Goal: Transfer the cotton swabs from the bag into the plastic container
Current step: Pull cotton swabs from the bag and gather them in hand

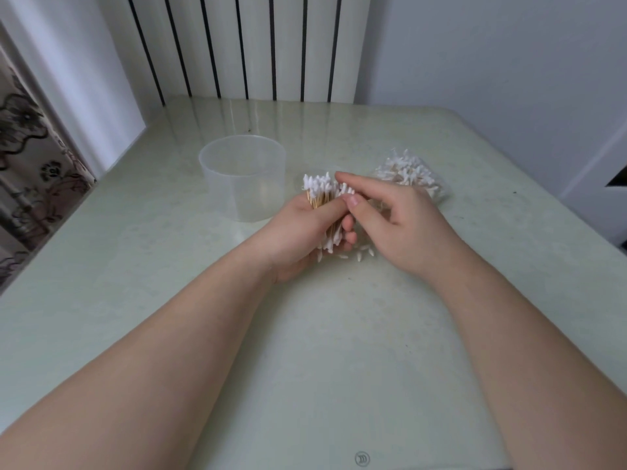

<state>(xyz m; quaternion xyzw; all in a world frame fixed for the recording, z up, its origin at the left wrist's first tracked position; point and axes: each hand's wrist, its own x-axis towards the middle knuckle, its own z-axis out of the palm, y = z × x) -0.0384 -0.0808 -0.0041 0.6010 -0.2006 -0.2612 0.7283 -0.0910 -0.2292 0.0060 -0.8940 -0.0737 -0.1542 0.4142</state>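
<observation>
Two bare hands are meeting over a pale green table (339, 351), both working on one bundle of cotton swabs (320, 193). The left hand (302, 228) is gripping the bundle around its wooden sticks. Its thumb is lying across the front and its fingers (349, 237) are curling round from behind, so the white heads are fanning out above the thumb and more white tips are poking out below the curled fingertips. The right hand (403, 218) is resting against the bundle's right side. Its forefinger is stretching over the upper heads and its thumb is pressing on the sticks just beneath, so the two are pinching the top of the bundle between them. Its other fingers are curling loosely underneath, and whether they are touching the swabs I cannot tell. A few loose swabs (363, 255) are lying on the table directly under the fingertips of both hands. A clear, round plastic container (242, 191) is standing upright with its mouth open, just beyond and to the left of the left thumb, close beside that hand. A transparent bag (412, 174) holding a heap of swabs is lying flat beyond the right hand's knuckles, near them but apart. Well beyond all the fingers, a white ribbed radiator (237, 45) is standing at the table's far edge, and a flower-patterned curtain (30, 157) is hanging far off to the left of the left hand.
</observation>
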